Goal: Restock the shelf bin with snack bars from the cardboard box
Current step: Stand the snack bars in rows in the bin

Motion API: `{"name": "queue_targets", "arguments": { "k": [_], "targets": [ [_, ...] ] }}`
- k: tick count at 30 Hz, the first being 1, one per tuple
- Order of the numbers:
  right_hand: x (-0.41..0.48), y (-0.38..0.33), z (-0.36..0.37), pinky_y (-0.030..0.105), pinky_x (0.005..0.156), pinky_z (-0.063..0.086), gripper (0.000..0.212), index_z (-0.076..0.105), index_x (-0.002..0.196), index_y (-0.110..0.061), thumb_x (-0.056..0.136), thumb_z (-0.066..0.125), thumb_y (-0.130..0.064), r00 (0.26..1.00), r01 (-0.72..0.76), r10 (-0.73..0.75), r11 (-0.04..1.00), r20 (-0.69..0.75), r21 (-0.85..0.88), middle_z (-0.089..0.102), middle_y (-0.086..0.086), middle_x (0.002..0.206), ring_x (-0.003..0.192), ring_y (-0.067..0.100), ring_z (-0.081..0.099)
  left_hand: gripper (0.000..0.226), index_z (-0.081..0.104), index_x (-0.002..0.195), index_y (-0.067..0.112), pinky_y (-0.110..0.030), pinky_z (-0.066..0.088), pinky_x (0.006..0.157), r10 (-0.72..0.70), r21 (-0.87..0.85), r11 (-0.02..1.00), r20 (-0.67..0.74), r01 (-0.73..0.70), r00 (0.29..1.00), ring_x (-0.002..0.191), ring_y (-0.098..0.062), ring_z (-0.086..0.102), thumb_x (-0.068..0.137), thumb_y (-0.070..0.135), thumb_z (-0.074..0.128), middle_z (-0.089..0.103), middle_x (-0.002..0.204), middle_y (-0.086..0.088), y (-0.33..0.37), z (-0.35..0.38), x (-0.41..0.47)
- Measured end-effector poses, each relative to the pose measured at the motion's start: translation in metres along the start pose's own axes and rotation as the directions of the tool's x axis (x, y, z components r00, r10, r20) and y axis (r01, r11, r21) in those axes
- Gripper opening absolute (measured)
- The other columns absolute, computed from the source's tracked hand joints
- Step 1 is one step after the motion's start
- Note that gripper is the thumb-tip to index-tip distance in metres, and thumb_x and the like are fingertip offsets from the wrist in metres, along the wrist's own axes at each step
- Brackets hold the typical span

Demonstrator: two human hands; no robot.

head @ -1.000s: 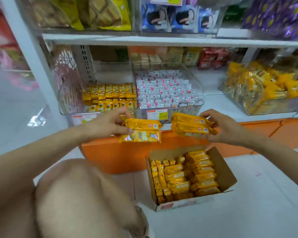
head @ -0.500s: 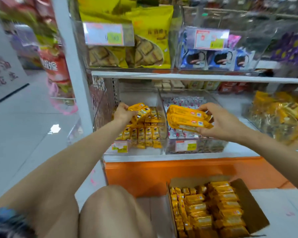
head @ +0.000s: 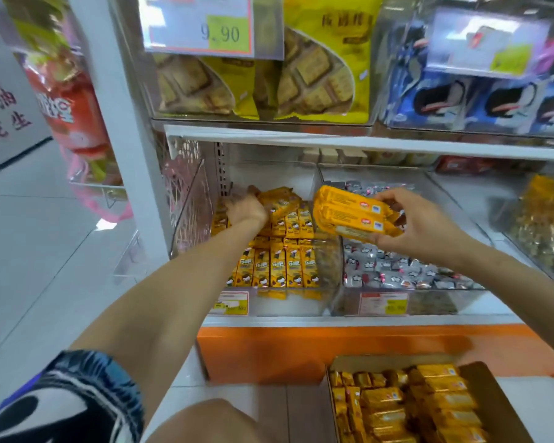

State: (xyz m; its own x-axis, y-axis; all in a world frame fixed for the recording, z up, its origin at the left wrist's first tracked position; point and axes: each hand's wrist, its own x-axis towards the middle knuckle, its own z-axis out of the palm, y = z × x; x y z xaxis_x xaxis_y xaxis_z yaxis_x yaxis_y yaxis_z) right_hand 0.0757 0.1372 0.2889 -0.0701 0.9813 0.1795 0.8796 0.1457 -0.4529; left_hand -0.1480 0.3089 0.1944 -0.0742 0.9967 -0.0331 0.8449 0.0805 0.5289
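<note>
A clear shelf bin on the lower shelf holds rows of yellow snack bars. My left hand reaches into the back of that bin and holds a couple of yellow bars against the stacked ones. My right hand hovers just right of the bin, above the neighbouring one, gripping a stack of yellow bars. The open cardboard box sits on the floor at the lower right, filled with several more yellow bars.
A second clear bin of silver-wrapped snacks stands right of the yellow one, another with gold packs farther right. The upper shelf overhangs closely. An orange shelf base runs below. My knee is at the bottom.
I have leaned closer to the shelf. My left hand has pushed deeper into the bin with its bars. My right hand stays beside the bin with its stack.
</note>
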Motion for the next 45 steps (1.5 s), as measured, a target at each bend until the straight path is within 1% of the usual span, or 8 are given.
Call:
{"name": "queue_targets", "arguments": {
  "k": [3, 7, 13, 24, 28, 32, 40, 45],
  "targets": [
    [0.018, -0.012, 0.007, 0.034, 0.077, 0.048, 0.050, 0.046, 0.110, -0.028, 0.070, 0.076, -0.024, 0.998, 0.059, -0.059, 0.998, 0.027, 0.006, 0.058, -0.007, 0.097, 0.087, 0.014, 0.057, 0.065, 0.038, 0.138, 0.010, -0.039, 0.021, 0.109, 0.014, 0.070, 0.998, -0.051, -0.011, 0.999, 0.134, -0.037, 0.027, 0.090, 0.051, 0.051, 0.034, 0.142, -0.022, -0.003, -0.009, -0.006],
    [0.050, -0.031, 0.017, 0.036, 0.081, 0.046, 0.057, 0.051, 0.118, -0.018, 0.069, 0.077, -0.031, 0.986, 0.163, -0.153, 0.969, 0.067, -0.188, 0.057, -0.002, 0.104, 0.094, 0.017, 0.053, 0.045, 0.045, 0.130, 0.005, -0.038, 0.029, 0.108, 0.081, -0.268, 0.958, -0.084, -0.101, 0.993, 0.129, -0.034, 0.036, 0.090, 0.022, 0.059, 0.045, 0.133, -0.018, -0.017, -0.032, -0.048],
    [0.085, -0.053, 0.058, 0.030, 0.072, 0.041, 0.060, 0.051, 0.116, -0.013, 0.069, 0.076, -0.043, 0.909, 0.319, -0.202, 0.900, 0.365, -0.298, 0.058, 0.004, 0.107, 0.090, 0.018, 0.052, 0.044, 0.037, 0.130, 0.006, -0.029, 0.044, 0.082, 0.145, -0.466, 0.885, 0.241, -0.016, 0.960, 0.098, -0.019, 0.056, 0.092, 0.015, 0.057, 0.055, 0.106, -0.007, -0.051, -0.080, -0.148],
    [0.098, -0.057, 0.122, 0.025, 0.069, 0.032, 0.072, 0.041, 0.127, -0.008, 0.073, 0.078, -0.037, 0.783, 0.338, -0.025, 0.856, 0.621, -0.391, 0.054, 0.010, 0.123, 0.093, 0.021, 0.049, 0.034, 0.044, 0.122, 0.011, -0.039, 0.046, 0.095, 0.159, -0.497, 0.862, 0.074, -0.102, 0.984, 0.103, -0.023, 0.062, 0.090, 0.010, 0.057, 0.068, 0.097, -0.005, -0.081, -0.099, -0.167],
    [0.102, -0.055, 0.122, 0.023, 0.082, 0.036, 0.071, 0.040, 0.137, -0.010, 0.081, 0.069, -0.042, 0.779, 0.244, 0.001, 0.920, 0.627, -0.306, 0.052, 0.009, 0.133, 0.116, 0.025, 0.050, 0.034, 0.043, 0.123, 0.011, -0.024, 0.044, 0.084, 0.204, -0.486, 0.859, 0.034, -0.162, 0.978, 0.094, -0.014, 0.062, 0.092, 0.012, 0.056, 0.064, 0.085, 0.009, -0.078, -0.099, -0.164],
    [0.107, -0.059, 0.126, 0.033, 0.094, 0.044, 0.047, 0.054, 0.129, -0.009, 0.092, 0.056, -0.037, 0.786, 0.215, 0.018, 0.929, 0.618, -0.301, 0.058, 0.009, 0.125, 0.114, 0.026, 0.053, 0.035, 0.044, 0.124, 0.011, -0.026, 0.044, 0.085, 0.213, -0.498, 0.850, 0.028, -0.171, 0.977, 0.096, -0.016, 0.061, 0.092, 0.014, 0.057, 0.063, 0.086, 0.008, -0.075, -0.100, -0.163],
    [0.104, -0.060, 0.127, 0.027, 0.062, 0.036, 0.044, 0.051, 0.107, -0.017, 0.074, 0.078, -0.027, 0.871, 0.191, -0.064, 0.958, 0.487, -0.215, 0.050, -0.005, 0.091, 0.090, 0.017, 0.050, 0.032, 0.046, 0.122, 0.007, -0.029, 0.046, 0.089, 0.211, -0.515, 0.842, 0.041, -0.161, 0.977, 0.097, -0.020, 0.061, 0.091, 0.011, 0.056, 0.061, 0.081, 0.008, -0.072, -0.096, -0.162],
    [0.100, -0.057, 0.114, 0.033, 0.097, 0.036, 0.050, 0.059, 0.122, -0.025, 0.076, 0.073, -0.039, 0.874, 0.398, -0.198, 0.816, 0.445, -0.420, 0.056, 0.000, 0.123, 0.119, 0.023, 0.047, 0.026, 0.050, 0.116, 0.009, -0.024, 0.045, 0.083, 0.243, -0.482, 0.854, 0.035, -0.197, 0.969, 0.092, -0.017, 0.061, 0.091, 0.011, 0.056, 0.059, 0.079, 0.010, -0.070, -0.092, -0.161]
  ]
}}
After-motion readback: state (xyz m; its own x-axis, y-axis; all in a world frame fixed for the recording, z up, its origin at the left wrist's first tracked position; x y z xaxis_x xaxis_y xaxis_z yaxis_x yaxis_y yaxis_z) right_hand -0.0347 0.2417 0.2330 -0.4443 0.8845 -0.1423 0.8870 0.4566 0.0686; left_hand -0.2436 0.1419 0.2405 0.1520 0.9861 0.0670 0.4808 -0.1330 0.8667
